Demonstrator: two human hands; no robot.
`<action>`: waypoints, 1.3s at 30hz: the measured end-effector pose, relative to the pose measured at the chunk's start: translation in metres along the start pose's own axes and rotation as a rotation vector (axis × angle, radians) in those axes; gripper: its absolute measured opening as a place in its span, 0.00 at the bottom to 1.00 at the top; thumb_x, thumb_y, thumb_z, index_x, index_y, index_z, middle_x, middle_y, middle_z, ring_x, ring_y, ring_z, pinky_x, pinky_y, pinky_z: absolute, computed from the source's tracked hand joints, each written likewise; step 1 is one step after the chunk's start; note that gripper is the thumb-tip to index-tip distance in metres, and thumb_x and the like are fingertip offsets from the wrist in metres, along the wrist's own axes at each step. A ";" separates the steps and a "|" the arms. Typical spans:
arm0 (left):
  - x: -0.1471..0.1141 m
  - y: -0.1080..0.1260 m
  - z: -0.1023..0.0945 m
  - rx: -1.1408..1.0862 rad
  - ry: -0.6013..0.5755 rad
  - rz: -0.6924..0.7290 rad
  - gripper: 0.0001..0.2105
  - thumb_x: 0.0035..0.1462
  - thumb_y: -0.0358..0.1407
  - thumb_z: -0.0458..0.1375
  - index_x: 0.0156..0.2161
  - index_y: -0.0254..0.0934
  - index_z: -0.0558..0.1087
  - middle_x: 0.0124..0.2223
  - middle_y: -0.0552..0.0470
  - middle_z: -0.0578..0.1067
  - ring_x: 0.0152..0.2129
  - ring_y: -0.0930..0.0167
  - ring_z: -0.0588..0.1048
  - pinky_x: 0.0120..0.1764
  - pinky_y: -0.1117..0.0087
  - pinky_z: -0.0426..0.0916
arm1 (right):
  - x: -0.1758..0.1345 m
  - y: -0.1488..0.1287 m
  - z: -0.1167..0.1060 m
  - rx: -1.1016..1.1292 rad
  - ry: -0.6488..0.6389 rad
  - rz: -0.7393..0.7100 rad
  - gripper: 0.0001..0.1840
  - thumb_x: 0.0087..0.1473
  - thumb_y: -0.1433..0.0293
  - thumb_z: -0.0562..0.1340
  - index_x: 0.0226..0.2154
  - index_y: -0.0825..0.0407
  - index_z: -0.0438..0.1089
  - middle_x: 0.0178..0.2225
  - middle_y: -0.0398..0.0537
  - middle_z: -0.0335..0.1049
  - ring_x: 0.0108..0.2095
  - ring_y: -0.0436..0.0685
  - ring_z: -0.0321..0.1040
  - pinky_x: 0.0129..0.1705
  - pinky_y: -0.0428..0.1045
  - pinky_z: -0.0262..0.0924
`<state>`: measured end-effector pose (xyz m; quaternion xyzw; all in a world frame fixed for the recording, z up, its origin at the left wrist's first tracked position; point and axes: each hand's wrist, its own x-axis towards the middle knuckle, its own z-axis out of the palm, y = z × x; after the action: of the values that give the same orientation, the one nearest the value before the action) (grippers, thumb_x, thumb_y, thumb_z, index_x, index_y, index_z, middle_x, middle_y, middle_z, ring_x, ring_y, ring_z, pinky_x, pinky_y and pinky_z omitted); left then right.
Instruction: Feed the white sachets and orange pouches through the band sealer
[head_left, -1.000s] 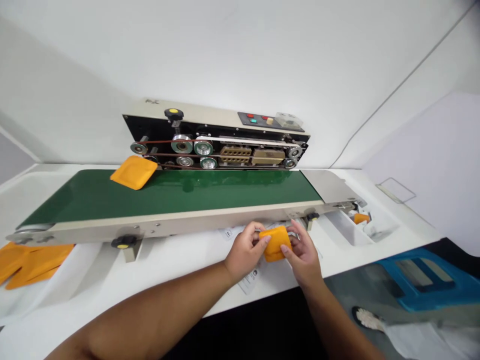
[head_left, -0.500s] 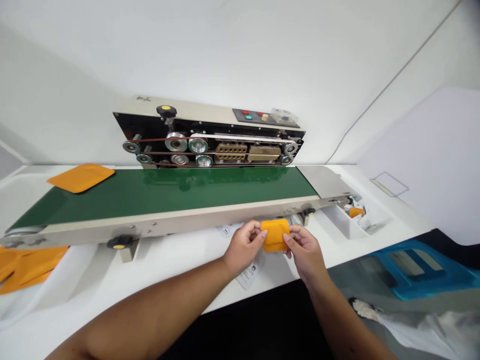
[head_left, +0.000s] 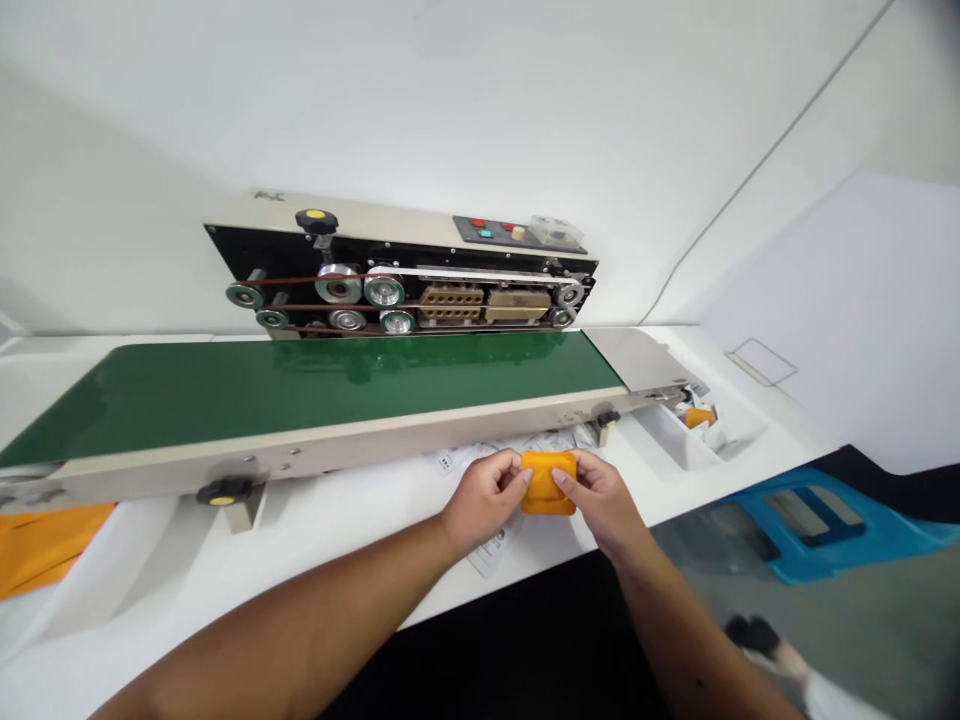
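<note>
A small orange pouch (head_left: pixel 546 490) is pinched between my two hands above the white table, in front of the machine. My left hand (head_left: pixel 484 505) grips its left edge with thumb and fingers. On its right side, my right hand (head_left: pixel 604 500) presses the thumb against the front face, fingers behind. Below the hands, a printed clear packet (head_left: pixel 489 552) lies partly covered on the table. The band sealer (head_left: pixel 405 280) with its green conveyor belt (head_left: pixel 330 390) stands just beyond my hands.
At the left, a white bin holds orange pouches (head_left: pixel 49 550). Another white bin (head_left: pixel 686 450) with packets and something orange stands at the right, by the conveyor's end. More packets (head_left: pixel 551 440) lie under the conveyor. A blue plastic stool (head_left: pixel 810 570) is on the floor, with a person's foot nearby.
The orange pouch on the belt's left end is no longer in view. My right thumb has slid inward across the held pouch. The view has shifted slightly; the person at lower right has moved.
</note>
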<state>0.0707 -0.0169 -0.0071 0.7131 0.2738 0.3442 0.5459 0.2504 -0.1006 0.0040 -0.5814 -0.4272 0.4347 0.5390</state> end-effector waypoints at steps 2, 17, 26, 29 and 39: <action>0.001 -0.001 0.000 0.002 -0.005 -0.007 0.14 0.63 0.41 0.56 0.28 0.37 0.65 0.25 0.58 0.65 0.23 0.74 0.63 0.28 0.73 0.58 | 0.002 0.002 -0.002 -0.028 -0.012 -0.008 0.14 0.55 0.57 0.69 0.36 0.49 0.72 0.33 0.44 0.75 0.34 0.57 0.72 0.37 0.49 0.67; -0.004 0.006 0.003 0.246 -0.162 0.079 0.15 0.63 0.36 0.54 0.25 0.37 0.60 0.22 0.60 0.61 0.21 0.75 0.59 0.27 0.73 0.52 | 0.016 -0.059 -0.014 -0.888 -0.518 -0.115 0.15 0.63 0.67 0.57 0.24 0.51 0.62 0.23 0.38 0.63 0.26 0.49 0.58 0.28 0.46 0.48; -0.002 0.003 0.001 0.207 -0.092 0.119 0.15 0.62 0.36 0.54 0.24 0.37 0.59 0.22 0.60 0.60 0.21 0.75 0.58 0.26 0.73 0.52 | 0.038 -0.090 0.001 -1.012 -0.634 -0.156 0.13 0.57 0.70 0.59 0.22 0.51 0.62 0.21 0.37 0.61 0.24 0.48 0.56 0.26 0.46 0.45; -0.002 0.003 0.001 0.129 -0.091 0.087 0.14 0.63 0.38 0.55 0.26 0.37 0.65 0.23 0.59 0.64 0.21 0.75 0.61 0.26 0.73 0.55 | 0.040 -0.088 0.001 -0.948 -0.605 -0.151 0.15 0.56 0.70 0.59 0.19 0.52 0.61 0.19 0.36 0.57 0.23 0.48 0.54 0.26 0.45 0.46; 0.003 0.002 0.001 -0.114 0.066 -0.082 0.11 0.61 0.43 0.60 0.33 0.36 0.74 0.29 0.54 0.72 0.27 0.70 0.71 0.32 0.71 0.66 | 0.032 -0.053 -0.002 -0.608 -0.269 -0.042 0.09 0.55 0.65 0.61 0.29 0.51 0.73 0.25 0.41 0.69 0.26 0.52 0.64 0.27 0.45 0.55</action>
<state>0.0735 -0.0155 -0.0046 0.6574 0.3007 0.3598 0.5899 0.2588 -0.0671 0.0556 -0.6439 -0.6168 0.3489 0.2885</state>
